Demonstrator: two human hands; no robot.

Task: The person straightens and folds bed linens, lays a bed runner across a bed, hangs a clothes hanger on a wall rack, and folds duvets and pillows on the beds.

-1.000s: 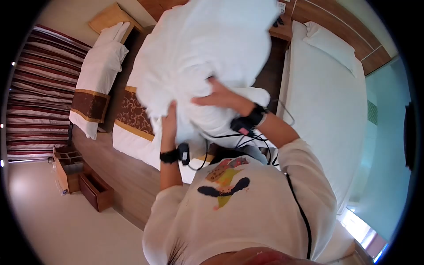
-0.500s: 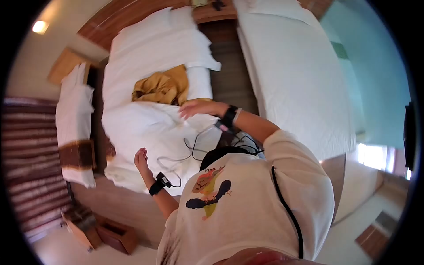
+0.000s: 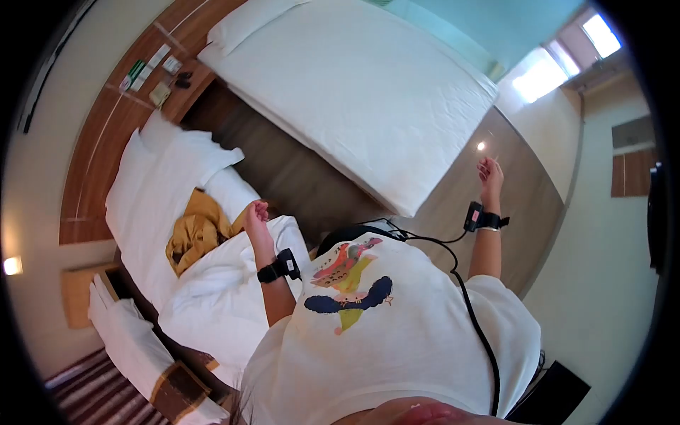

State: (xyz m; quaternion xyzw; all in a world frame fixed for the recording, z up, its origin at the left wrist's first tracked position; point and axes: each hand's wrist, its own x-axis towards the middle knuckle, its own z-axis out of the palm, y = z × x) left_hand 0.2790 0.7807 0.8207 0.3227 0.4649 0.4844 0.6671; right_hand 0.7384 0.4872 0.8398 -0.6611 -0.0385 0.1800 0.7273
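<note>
My left hand (image 3: 256,214) is raised over the near edge of the left bed, its fingers curled in and nothing visible in them. Just beyond it a crumpled mustard-brown cloth (image 3: 198,230) lies on the rumpled white bedding (image 3: 216,297). My right hand (image 3: 490,177) hangs out to the right above the wooden floor, near the corner of the other bed (image 3: 354,99). Its fingers are loosely bent and slightly apart, holding nothing I can see. Each wrist wears a black strap with a small box, and the right one has a cable.
Between the beds runs a dark floor gap (image 3: 262,138). A bedside shelf (image 3: 185,95) with small items stands at the headboard. White linen (image 3: 131,333) lies on a narrow piece of furniture at the lower left. A black cable (image 3: 471,319) runs down over my shirt.
The view has turned to the right, toward the second bed. My right hand has moved from near the brown cloth out to the right side. My left hand's fingers are now curled.
</note>
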